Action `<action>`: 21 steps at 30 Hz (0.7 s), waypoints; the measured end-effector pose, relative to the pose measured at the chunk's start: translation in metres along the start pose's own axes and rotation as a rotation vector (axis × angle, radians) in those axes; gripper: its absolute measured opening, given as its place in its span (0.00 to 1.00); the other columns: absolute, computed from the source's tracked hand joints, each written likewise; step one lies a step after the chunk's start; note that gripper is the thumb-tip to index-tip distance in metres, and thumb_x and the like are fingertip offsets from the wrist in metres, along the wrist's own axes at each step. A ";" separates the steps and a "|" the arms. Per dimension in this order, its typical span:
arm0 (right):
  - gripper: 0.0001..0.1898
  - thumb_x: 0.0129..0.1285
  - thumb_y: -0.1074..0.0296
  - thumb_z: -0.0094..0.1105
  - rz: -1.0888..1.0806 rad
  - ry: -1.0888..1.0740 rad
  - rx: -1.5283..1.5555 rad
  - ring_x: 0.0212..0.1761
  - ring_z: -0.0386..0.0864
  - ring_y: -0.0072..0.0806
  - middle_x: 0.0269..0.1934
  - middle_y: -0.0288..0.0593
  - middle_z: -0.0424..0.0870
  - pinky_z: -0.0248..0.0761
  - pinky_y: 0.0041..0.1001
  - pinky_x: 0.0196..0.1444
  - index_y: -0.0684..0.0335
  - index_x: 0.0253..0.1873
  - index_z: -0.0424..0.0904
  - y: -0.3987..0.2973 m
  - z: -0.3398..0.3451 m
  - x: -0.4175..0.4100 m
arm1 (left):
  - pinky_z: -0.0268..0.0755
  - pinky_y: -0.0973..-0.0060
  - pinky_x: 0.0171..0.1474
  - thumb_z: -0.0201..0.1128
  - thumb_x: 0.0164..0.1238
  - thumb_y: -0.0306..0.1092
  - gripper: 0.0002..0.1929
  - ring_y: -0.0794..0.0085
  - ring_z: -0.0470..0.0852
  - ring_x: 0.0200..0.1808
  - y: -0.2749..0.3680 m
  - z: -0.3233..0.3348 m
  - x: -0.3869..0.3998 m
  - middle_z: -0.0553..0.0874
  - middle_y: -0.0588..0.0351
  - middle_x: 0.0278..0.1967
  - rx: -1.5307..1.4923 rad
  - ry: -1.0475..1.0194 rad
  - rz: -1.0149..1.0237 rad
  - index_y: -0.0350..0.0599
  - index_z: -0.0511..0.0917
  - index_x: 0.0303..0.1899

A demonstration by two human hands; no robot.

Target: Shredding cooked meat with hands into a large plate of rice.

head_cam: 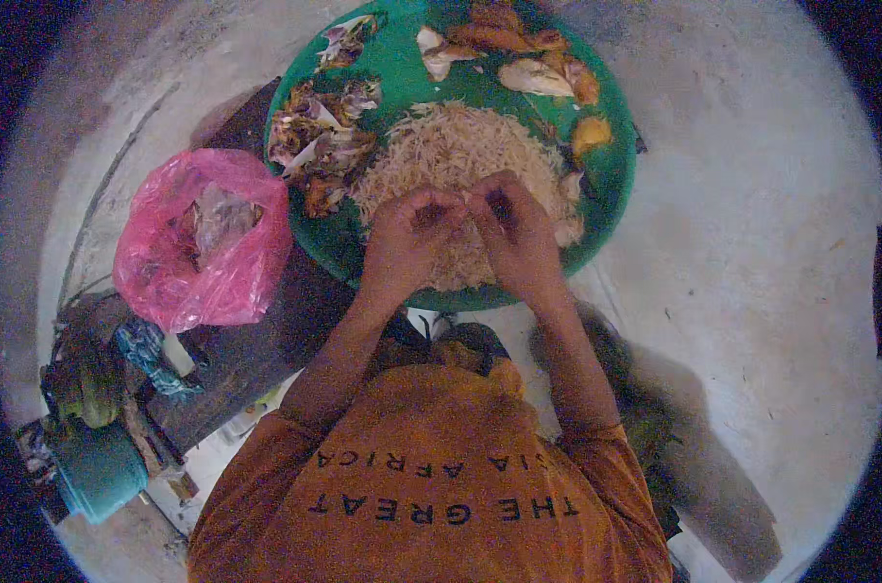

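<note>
Both hands are over a heap of pale shredded meat (pixel 455 146), which looks like chicken, on a round green plastic tray (pixel 404 51). My left hand (pixel 415 233) and my right hand (pixel 521 233) have their fingertips pinched together close to each other, apparently on a small pale piece of meat (pixel 467 197). The piece is mostly hidden by the fingers. Browned larger meat pieces (pixel 539 76) lie along the tray's far right. Bones and scraps (pixel 324 138) are heaped on its left side, with another scrap (pixel 346 40) farther back.
Left of the tray sits an open pink plastic bag (pixel 149 248) with pale scraps inside. A dark wooden surface (pixel 259 357) runs beneath it. A patterned blue cloth or wrapper (pixel 153 353) and a turquoise item (pixel 102 474) lie at lower left. Pale concrete floor (pixel 747 240) extends to the right.
</note>
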State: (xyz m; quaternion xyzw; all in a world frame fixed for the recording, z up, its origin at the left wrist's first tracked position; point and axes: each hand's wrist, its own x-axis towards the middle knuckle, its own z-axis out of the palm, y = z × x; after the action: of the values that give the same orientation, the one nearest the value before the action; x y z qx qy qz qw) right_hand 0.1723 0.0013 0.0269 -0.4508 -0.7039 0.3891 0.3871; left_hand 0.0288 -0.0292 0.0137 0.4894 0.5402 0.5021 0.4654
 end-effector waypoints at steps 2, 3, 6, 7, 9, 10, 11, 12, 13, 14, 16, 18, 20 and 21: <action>0.03 0.63 0.73 0.53 0.016 -0.007 -0.005 0.31 0.74 0.22 0.31 0.40 0.75 0.68 0.24 0.35 0.65 0.40 0.71 0.001 -0.002 0.000 | 0.74 0.80 0.37 0.61 0.61 0.27 0.04 0.79 0.80 0.32 0.000 0.002 -0.002 0.83 0.58 0.29 -0.004 0.012 -0.026 0.37 0.79 0.35; 0.04 0.63 0.73 0.52 0.036 0.028 -0.074 0.31 0.73 0.22 0.30 0.40 0.75 0.68 0.24 0.35 0.65 0.40 0.71 0.006 -0.005 0.002 | 0.74 0.80 0.37 0.61 0.61 0.27 0.04 0.79 0.80 0.31 0.000 0.003 -0.002 0.83 0.58 0.29 -0.008 0.022 -0.050 0.36 0.79 0.35; 0.03 0.63 0.74 0.51 0.064 0.082 -0.095 0.31 0.74 0.21 0.29 0.40 0.75 0.68 0.23 0.35 0.66 0.40 0.71 -0.003 -0.015 0.003 | 0.74 0.80 0.36 0.61 0.62 0.27 0.05 0.78 0.80 0.30 -0.001 -0.002 0.001 0.83 0.57 0.29 -0.097 0.013 -0.149 0.36 0.79 0.35; 0.03 0.63 0.74 0.51 0.073 0.100 -0.047 0.30 0.74 0.22 0.28 0.40 0.75 0.68 0.22 0.35 0.66 0.40 0.71 -0.007 -0.017 0.003 | 0.74 0.80 0.36 0.61 0.62 0.27 0.05 0.78 0.80 0.30 -0.001 -0.002 0.001 0.83 0.57 0.29 -0.096 0.014 -0.148 0.36 0.79 0.35; 0.03 0.64 0.73 0.51 -0.006 0.097 -0.051 0.30 0.74 0.22 0.28 0.41 0.75 0.68 0.23 0.34 0.66 0.39 0.71 0.004 -0.004 0.000 | 0.74 0.80 0.35 0.60 0.62 0.26 0.04 0.78 0.80 0.30 0.002 -0.002 0.001 0.83 0.57 0.30 -0.044 0.008 -0.089 0.36 0.80 0.35; 0.03 0.64 0.73 0.50 -0.083 0.093 -0.054 0.29 0.74 0.23 0.27 0.41 0.75 0.68 0.23 0.33 0.66 0.39 0.71 0.008 0.001 -0.001 | 0.74 0.80 0.35 0.60 0.62 0.26 0.04 0.78 0.80 0.30 0.003 0.000 0.002 0.83 0.57 0.30 -0.044 0.003 -0.088 0.36 0.80 0.35; 0.03 0.64 0.73 0.50 -0.081 0.098 -0.057 0.29 0.74 0.23 0.27 0.41 0.75 0.68 0.23 0.33 0.66 0.39 0.71 0.010 0.001 -0.002 | 0.74 0.80 0.35 0.60 0.62 0.26 0.04 0.78 0.80 0.30 0.005 0.002 0.004 0.83 0.58 0.30 0.017 -0.005 -0.043 0.36 0.80 0.35; 0.04 0.64 0.72 0.50 -0.042 0.069 -0.062 0.29 0.74 0.24 0.27 0.42 0.75 0.68 0.24 0.33 0.66 0.39 0.71 0.005 0.001 -0.003 | 0.74 0.80 0.35 0.59 0.63 0.26 0.03 0.78 0.80 0.30 0.006 0.002 0.003 0.83 0.58 0.30 0.080 -0.005 0.000 0.37 0.80 0.35; 0.05 0.64 0.71 0.50 -0.002 0.040 -0.068 0.28 0.74 0.25 0.27 0.42 0.75 0.68 0.25 0.33 0.66 0.40 0.71 0.001 0.001 -0.003 | 0.74 0.80 0.35 0.59 0.63 0.26 0.03 0.78 0.80 0.30 0.006 0.002 0.002 0.83 0.58 0.30 0.081 -0.002 -0.002 0.37 0.80 0.35; 0.05 0.64 0.71 0.50 -0.002 0.037 -0.066 0.28 0.74 0.25 0.27 0.42 0.75 0.68 0.25 0.33 0.66 0.40 0.71 0.000 -0.001 -0.003 | 0.74 0.80 0.35 0.59 0.63 0.25 0.03 0.79 0.80 0.30 0.006 0.003 0.001 0.83 0.58 0.30 0.136 0.013 0.054 0.37 0.79 0.35; 0.05 0.64 0.70 0.51 -0.019 0.077 -0.183 0.28 0.74 0.27 0.27 0.43 0.75 0.69 0.27 0.33 0.66 0.39 0.71 0.001 -0.010 0.001 | 0.74 0.80 0.35 0.59 0.63 0.25 0.03 0.79 0.79 0.30 0.006 0.003 0.002 0.82 0.59 0.30 0.189 0.022 0.114 0.38 0.79 0.34; 0.05 0.62 0.71 0.53 0.008 0.122 -0.170 0.29 0.76 0.35 0.27 0.47 0.76 0.70 0.30 0.34 0.66 0.39 0.72 -0.005 -0.019 0.002 | 0.73 0.81 0.35 0.59 0.63 0.25 0.03 0.79 0.79 0.30 0.009 0.001 0.001 0.82 0.59 0.29 0.028 0.044 -0.075 0.38 0.79 0.34; 0.05 0.59 0.72 0.54 0.032 0.165 -0.156 0.30 0.78 0.42 0.27 0.50 0.77 0.71 0.34 0.35 0.65 0.39 0.72 -0.006 -0.020 0.001 | 0.73 0.81 0.35 0.59 0.63 0.25 0.03 0.79 0.79 0.29 0.006 0.000 0.002 0.82 0.59 0.29 -0.012 0.039 -0.074 0.38 0.80 0.34; 0.05 0.60 0.71 0.54 0.046 0.152 -0.161 0.30 0.78 0.42 0.28 0.50 0.78 0.71 0.34 0.35 0.65 0.39 0.73 -0.006 -0.016 -0.001 | 0.74 0.80 0.35 0.59 0.63 0.25 0.03 0.79 0.79 0.29 0.006 0.000 0.002 0.82 0.59 0.29 -0.050 0.030 -0.077 0.38 0.80 0.35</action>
State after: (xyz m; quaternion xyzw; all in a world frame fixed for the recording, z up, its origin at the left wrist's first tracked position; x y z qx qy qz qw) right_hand 0.1849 0.0018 0.0382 -0.5248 -0.6910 0.3049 0.3926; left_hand 0.0294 -0.0273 0.0195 0.4487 0.5529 0.5045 0.4884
